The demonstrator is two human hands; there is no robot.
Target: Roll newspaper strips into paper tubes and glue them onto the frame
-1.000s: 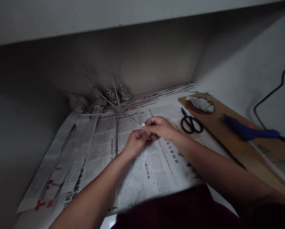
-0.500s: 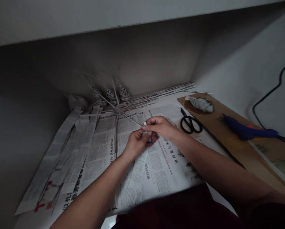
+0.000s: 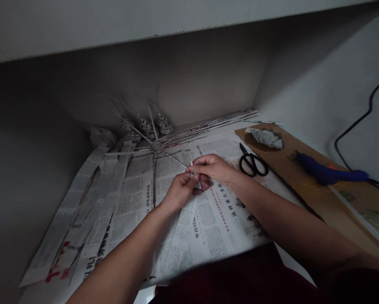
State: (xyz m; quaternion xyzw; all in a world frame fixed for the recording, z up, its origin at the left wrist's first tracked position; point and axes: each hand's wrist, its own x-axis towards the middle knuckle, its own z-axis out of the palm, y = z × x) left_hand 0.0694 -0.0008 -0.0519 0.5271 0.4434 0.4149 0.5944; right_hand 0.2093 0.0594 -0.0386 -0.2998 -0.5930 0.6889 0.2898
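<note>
My left hand (image 3: pixel 181 190) and my right hand (image 3: pixel 214 169) meet over the newspaper sheets, both with fingers pinched on a strip of newspaper (image 3: pixel 192 164). Its pale tip pokes up between the fingertips; the rest is partly hidden by my hands. From a small woven paper piece (image 3: pixel 158 147) with spokes spread outward, a thin rolled paper tube (image 3: pixel 175 160) runs to my right fingertips. Whether the strip is wrapped around that tube I cannot tell.
Black scissors (image 3: pixel 252 164) lie right of my hands. On a brown board (image 3: pixel 303 181) rest a blue glue gun (image 3: pixel 330 168) and a grey woven piece (image 3: pixel 267 138). Paper tubes (image 3: pixel 214 122), cone-shaped woven pieces (image 3: pixel 164 125) and newspaper strips (image 3: pixel 65 215) lie behind and left. A ledge (image 3: pixel 176 19) hangs overhead.
My fingers have shifted slightly, and the strip's tip now looks more pointed between them. Both hands stay in nearly the same place.
</note>
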